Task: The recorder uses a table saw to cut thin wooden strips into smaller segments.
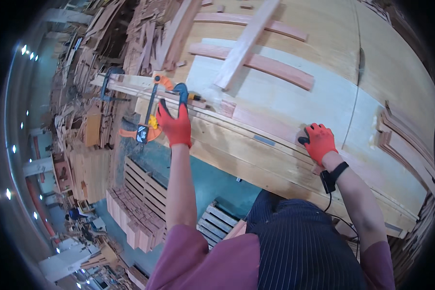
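My left hand (175, 126), in a red glove with dark fingertips, is at the left end of the bench's near edge. Its thumb and forefinger stand apart, next to an orange and black bar clamp (151, 108) fixed across the edge; I see nothing held in it. A dark blue curved piece (181, 92) shows just beyond the fingers. My right hand (320, 143), gloved alike, bends its fingers over a pale pink wooden strip (266, 123) lying along the bench edge. Its thumb points left, and a black band with a cable circles that wrist.
A second, dark blue clamp (110, 83) grips the bench's left end. Farther back, a long board (246, 43) crosses two reddish strips (275, 70). Curved wooden pieces (406, 137) are stacked at right. Below left stand stacked wood blocks (133, 217) and a pallet (145, 186).
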`<state>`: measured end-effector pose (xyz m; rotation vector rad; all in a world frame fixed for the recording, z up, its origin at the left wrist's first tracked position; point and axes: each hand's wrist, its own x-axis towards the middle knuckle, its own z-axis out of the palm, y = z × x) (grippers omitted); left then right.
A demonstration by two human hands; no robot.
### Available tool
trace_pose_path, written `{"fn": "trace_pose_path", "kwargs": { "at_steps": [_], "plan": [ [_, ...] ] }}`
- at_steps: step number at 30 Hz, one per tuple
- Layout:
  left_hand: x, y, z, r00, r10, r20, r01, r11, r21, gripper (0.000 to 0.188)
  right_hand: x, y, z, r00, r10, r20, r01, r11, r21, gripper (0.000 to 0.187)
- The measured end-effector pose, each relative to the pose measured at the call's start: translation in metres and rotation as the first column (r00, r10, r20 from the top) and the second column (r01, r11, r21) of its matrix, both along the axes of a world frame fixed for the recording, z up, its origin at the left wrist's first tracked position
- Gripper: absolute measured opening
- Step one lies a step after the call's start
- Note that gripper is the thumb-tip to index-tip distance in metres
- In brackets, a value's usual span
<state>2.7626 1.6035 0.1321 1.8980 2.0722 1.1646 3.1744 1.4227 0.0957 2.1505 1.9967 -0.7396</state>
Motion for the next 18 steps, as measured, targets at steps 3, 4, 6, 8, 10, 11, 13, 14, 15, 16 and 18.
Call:
{"fn": "trace_pose_path", "kwargs": {
  "at_steps": [3,4,6,8,10,11,13,14,15,16,18],
  "plan": [
    [-0.042,-0.061,0.002,0.99,0.113,0.082,-0.101,0.986,-0.129,0.072,-0.034,0.03,-0.004,0.998,0.047,0.036,-0.046,0.998,-0.03,0.034],
    [-0.049,-0.081,0.002,0.979,0.176,0.101,-0.158,0.973,-0.168,0.072,-0.039,0.034,-0.005,0.998,0.053,0.033,-0.052,0.998,-0.016,0.034],
    [-0.06,-0.111,0.0,0.958,0.26,0.122,-0.23,0.948,-0.219,0.073,-0.046,0.039,-0.006,0.998,0.059,0.034,-0.059,0.998,0.008,0.034],
    [-0.066,-0.129,-0.005,0.947,0.295,0.129,-0.259,0.935,-0.24,0.076,-0.066,0.05,-0.007,0.998,0.055,0.026,-0.056,0.998,0.041,0.034],
    [-0.055,-0.131,-0.004,0.977,0.213,-0.009,-0.209,0.951,-0.229,0.077,-0.088,0.068,-0.009,0.996,0.066,0.061,-0.069,0.997,0.045,0.032],
    [-0.045,-0.127,-0.003,0.984,0.159,-0.078,-0.172,0.959,-0.225,0.078,-0.09,0.076,-0.006,0.993,0.074,0.091,-0.074,0.997,-0.002,0.032],
    [-0.012,-0.121,-0.004,0.991,-0.033,-0.129,0.009,0.983,-0.182,0.079,-0.088,0.079,0.0,0.989,0.088,0.115,-0.079,0.994,-0.081,0.034],
    [0.008,-0.115,-0.003,0.979,-0.139,-0.148,0.114,0.98,-0.164,0.079,-0.087,0.079,0.002,0.99,0.089,0.11,-0.077,0.991,-0.107,0.035],
    [0.029,-0.108,-0.003,0.949,-0.287,-0.13,0.258,0.945,-0.2,0.079,-0.086,0.077,0.007,0.995,0.069,0.067,-0.061,0.991,-0.116,0.04],
    [0.053,-0.102,-0.001,0.896,-0.422,-0.141,0.386,0.894,-0.228,0.079,-0.083,0.072,0.013,0.999,0.042,0.03,-0.038,0.99,-0.133,0.044],
    [0.1,-0.094,-0.001,0.723,-0.677,-0.138,0.625,0.726,-0.287,0.08,-0.067,0.044,0.027,0.997,0.054,-0.057,-0.047,0.992,0.119,0.053]
  ]
}}
